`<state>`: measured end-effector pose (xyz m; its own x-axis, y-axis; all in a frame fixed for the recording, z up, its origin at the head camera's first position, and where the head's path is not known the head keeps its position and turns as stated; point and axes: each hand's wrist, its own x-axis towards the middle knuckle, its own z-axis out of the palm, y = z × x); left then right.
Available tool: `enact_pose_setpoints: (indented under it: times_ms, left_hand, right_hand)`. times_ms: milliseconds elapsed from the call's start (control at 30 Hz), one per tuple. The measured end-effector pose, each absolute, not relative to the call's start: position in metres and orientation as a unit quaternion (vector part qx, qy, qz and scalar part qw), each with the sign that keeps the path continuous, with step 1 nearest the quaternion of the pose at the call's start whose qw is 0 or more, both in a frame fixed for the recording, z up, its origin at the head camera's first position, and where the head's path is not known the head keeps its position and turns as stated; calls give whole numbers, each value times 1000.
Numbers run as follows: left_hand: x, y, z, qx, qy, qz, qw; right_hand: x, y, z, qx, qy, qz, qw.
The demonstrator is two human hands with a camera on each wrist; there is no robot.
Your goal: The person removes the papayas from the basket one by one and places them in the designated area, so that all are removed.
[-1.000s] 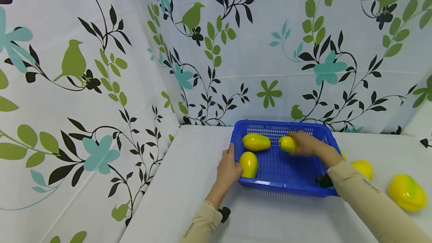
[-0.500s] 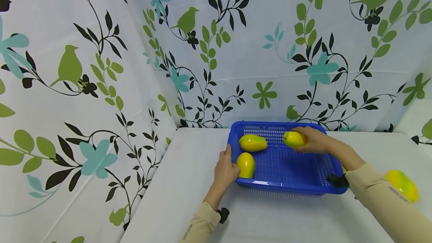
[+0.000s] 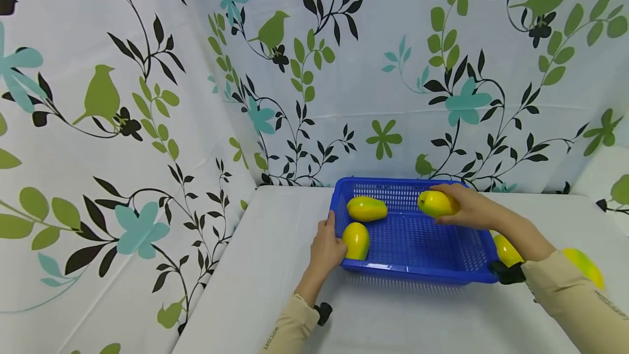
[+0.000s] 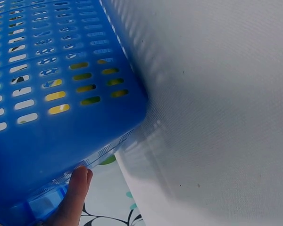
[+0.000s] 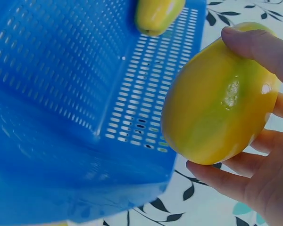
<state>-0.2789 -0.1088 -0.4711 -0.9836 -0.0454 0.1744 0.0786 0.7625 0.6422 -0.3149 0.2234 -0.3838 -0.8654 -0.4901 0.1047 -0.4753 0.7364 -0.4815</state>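
My right hand holds a glossy yellow papaya with green streaks, above the back right part of a blue plastic basket. In the right wrist view the thumb lies on one side of the papaya and the fingers curve round the other. At the basket's left side, my left hand grips the rim. Two more papayas lie inside: one at the back left, another at the front left near that hand. The left wrist view shows the slotted basket wall and one fingertip.
Outside the basket on the right, a yellow papaya and a yellow-green one lie partly behind the right arm. The white table meets a curtain patterned with leaves and birds behind the basket.
My right hand has moved right and lifted slightly, carrying the papaya from the basket's middle toward its back right. The left hand keeps its grip on the rim. The head view has shifted a little.
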Motion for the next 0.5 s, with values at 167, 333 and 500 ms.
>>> enact_pose_setpoints:
  times_ms: [167,333,500]
  left_hand:
    - [-278,-109,-470,-13,-934,-346,89]
    - [-278,-110,-471,-13,-933,-348,88]
    - [-279,-111,-471,-20,-932,-350,91]
  right_hand:
    - [-304,231,-376,-251,932,-261,-5]
    - [-296,238,-376,-251,929,-273,-16]
    - [-291,249,-375,-255,925,-279,-40]
